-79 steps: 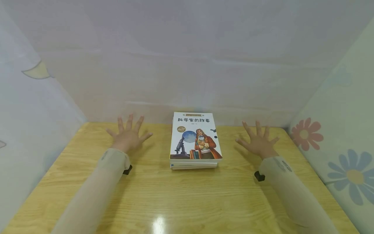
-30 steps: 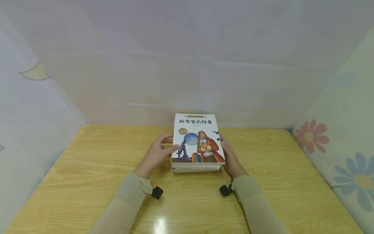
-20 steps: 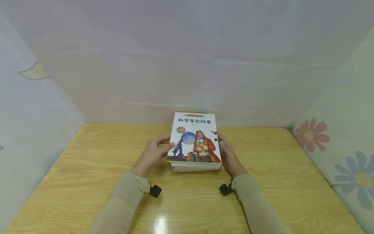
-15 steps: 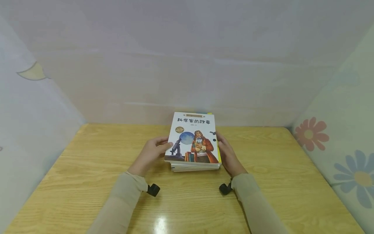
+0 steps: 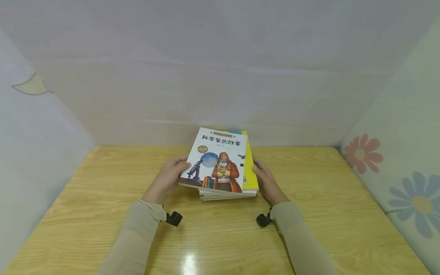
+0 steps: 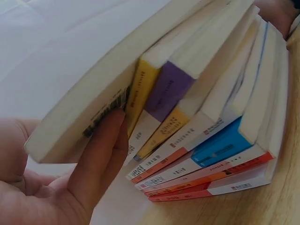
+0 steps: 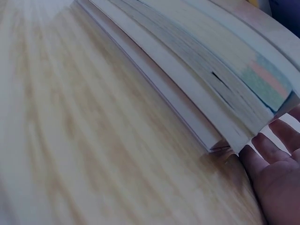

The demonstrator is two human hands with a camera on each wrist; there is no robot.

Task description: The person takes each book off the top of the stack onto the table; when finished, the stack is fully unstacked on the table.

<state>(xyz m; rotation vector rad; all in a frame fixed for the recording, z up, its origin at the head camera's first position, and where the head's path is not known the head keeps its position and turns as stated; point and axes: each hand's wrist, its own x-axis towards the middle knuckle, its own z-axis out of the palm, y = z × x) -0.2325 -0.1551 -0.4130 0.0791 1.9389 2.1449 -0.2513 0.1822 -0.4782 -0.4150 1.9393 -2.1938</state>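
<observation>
My left hand (image 5: 165, 178) pinches the left edge of a white paperback book (image 5: 214, 162), thumb on the illustrated cover and fingers underneath. In the left wrist view, curled fingers (image 6: 101, 157) press the barcode on the back of this book (image 6: 89, 89), its left side raised off the pile. Below lies a stack of several books (image 6: 211, 150) with coloured spines. A yellow book (image 5: 252, 172) tops that stack, partly covered by the white one. My right hand (image 5: 269, 184) rests along the stack's right side, its loosely extended fingers at the page edges (image 7: 187, 61).
The stack stands on a wooden table (image 5: 220, 236) near its back edge, close to a pale cloth wall (image 5: 220, 76). A flowered cloth (image 5: 405, 145) borders the right side. Small black wrist devices (image 5: 174, 218) sit at both cuffs.
Both hands have come in from spread apart to the stack. The left hand has then drawn the top white book leftward and tilted it, uncovering the yellow book; the right hand has stayed beside the stack.
</observation>
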